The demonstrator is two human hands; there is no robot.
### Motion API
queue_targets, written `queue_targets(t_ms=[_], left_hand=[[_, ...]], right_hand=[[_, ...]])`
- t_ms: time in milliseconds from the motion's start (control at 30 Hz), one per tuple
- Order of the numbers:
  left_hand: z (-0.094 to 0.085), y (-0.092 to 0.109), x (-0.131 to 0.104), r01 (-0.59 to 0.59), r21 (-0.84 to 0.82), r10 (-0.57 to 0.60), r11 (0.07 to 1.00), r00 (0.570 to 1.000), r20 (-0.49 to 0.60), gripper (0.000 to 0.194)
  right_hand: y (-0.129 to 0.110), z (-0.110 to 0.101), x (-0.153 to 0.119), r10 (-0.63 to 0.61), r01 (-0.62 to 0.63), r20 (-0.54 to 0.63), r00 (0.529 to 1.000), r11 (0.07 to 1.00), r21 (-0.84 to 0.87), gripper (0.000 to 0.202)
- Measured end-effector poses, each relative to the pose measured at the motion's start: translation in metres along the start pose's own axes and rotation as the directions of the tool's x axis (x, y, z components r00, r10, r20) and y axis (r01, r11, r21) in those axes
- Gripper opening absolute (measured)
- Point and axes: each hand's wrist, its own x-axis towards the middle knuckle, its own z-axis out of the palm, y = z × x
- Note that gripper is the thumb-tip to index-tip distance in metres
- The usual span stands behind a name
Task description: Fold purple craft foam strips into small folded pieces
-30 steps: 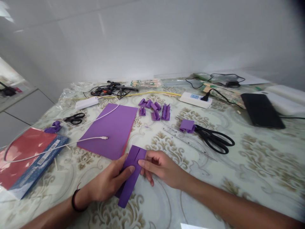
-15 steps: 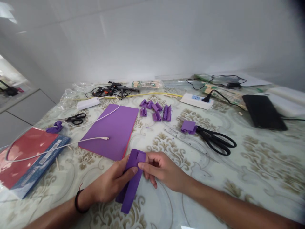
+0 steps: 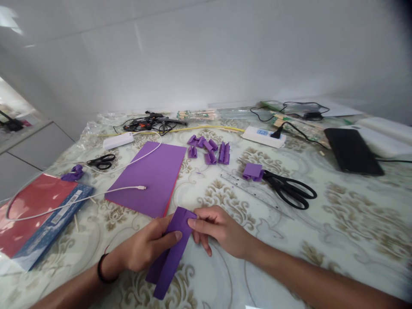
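**Folded Purple Strip [image 3: 174, 257] Pinched in Both Hands**

My left grip [image 3: 149, 246] was closed on the strip, its thumb pressed flat along the upper face and its fingers largely hidden underneath. My right grip [image 3: 222, 229] pinched the upper right corner between thumb and forefinger, the other fingers curled loosely below. The strip slanted between my hands above the near part of the patterned tabletop [image 3: 189, 189], its lower end pointing toward me and splayed into two layers.

Just beyond lay a purple sheet [image 3: 154, 171] with red showing along its edge, a white cable [image 3: 127, 188] crossing it. To the right of the sheet sat a cluster of small folded purple pieces [image 3: 209, 146]. Farther right, another purple piece [image 3: 252, 171] covered the blades of large black scissors [image 3: 278, 183], near a clear ruler [image 3: 254, 194].
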Motion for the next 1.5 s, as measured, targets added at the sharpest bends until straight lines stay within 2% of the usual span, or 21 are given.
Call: queue_targets(t_ms=[167, 333, 400, 500, 533, 600, 700, 933, 1000, 1133, 1333, 1433, 1500], left_hand=[[0.0, -0.001, 0.0, 0.01, 0.001, -0.01, 1.0, 1.0, -0.026, 0.033], [0.005, -0.005, 0.001, -0.001, -0.1, -0.006, 0.995, 0.997, -0.071, 0.035], [0.008, -0.011, 0.002, -0.001, -0.155, -0.022, 0.988, 0.989, -0.145, 0.036], [0.011, -0.021, 0.005, -0.029, -0.194, -0.036, 0.981, 0.945, -0.324, 0.036], [0.011, -0.023, 0.006, -0.045, -0.192, -0.026, 0.98, 0.936, -0.352, 0.036], [0.011, -0.025, 0.008, -0.072, -0.186, 0.011, 0.98, 0.95, -0.313, 0.033], [0.01, -0.023, 0.009, -0.079, -0.207, 0.038, 0.975, 0.98, -0.197, 0.031], [0.005, -0.017, 0.007, -0.035, -0.223, 0.0, 0.974, 0.988, -0.154, 0.031], [0.005, -0.018, 0.007, -0.041, -0.218, 0.003, 0.975, 0.985, -0.172, 0.032], [0.006, -0.022, 0.006, -0.061, -0.19, 0.003, 0.98, 0.957, -0.291, 0.032], [0.004, -0.024, 0.009, -0.07, -0.183, -0.006, 0.981, 0.922, -0.387, 0.037], [0.004, -0.019, 0.008, -0.095, -0.186, 0.026, 0.978, 0.939, -0.342, 0.035], [0.005, -0.014, 0.003, -0.079, -0.129, 0.039, 0.988, 0.958, -0.284, 0.033]], right_hand=[[-0.001, 0.0, 0.001, -0.01, 0.01, 0.002, 1.0, 1.0, 0.027, 0.058], [0.001, 0.001, 0.003, -0.021, 0.022, -0.025, 0.999, 0.999, 0.045, 0.067], [0.001, 0.001, 0.002, -0.047, 0.047, -0.019, 0.999, 0.999, -0.02, 0.066], [0.0, 0.004, -0.003, -0.061, 0.063, 0.017, 0.998, 0.984, -0.165, 0.056], [-0.001, 0.004, -0.004, -0.056, 0.059, 0.023, 0.998, 0.976, -0.209, 0.053], [-0.001, 0.006, -0.006, -0.043, 0.047, 0.023, 0.999, 0.963, -0.266, 0.048], [0.001, 0.007, -0.006, -0.035, 0.04, 0.024, 0.999, 0.956, -0.29, 0.047], [0.002, 0.005, -0.005, -0.035, 0.038, 0.016, 0.999, 0.964, -0.262, 0.043], [0.0, 0.006, -0.005, -0.037, 0.039, 0.013, 0.999, 0.964, -0.264, 0.042], [-0.002, 0.006, -0.004, -0.021, 0.027, 0.023, 1.0, 0.952, -0.304, 0.041], [0.0, 0.005, 0.001, 0.022, -0.013, 0.037, 0.999, 0.974, -0.224, 0.039], [-0.009, 0.003, -0.003, 0.041, -0.025, 0.053, 0.998, 0.964, -0.264, 0.035], [-0.019, 0.002, -0.012, 0.041, -0.014, 0.07, 0.997, 0.938, -0.346, 0.033]])
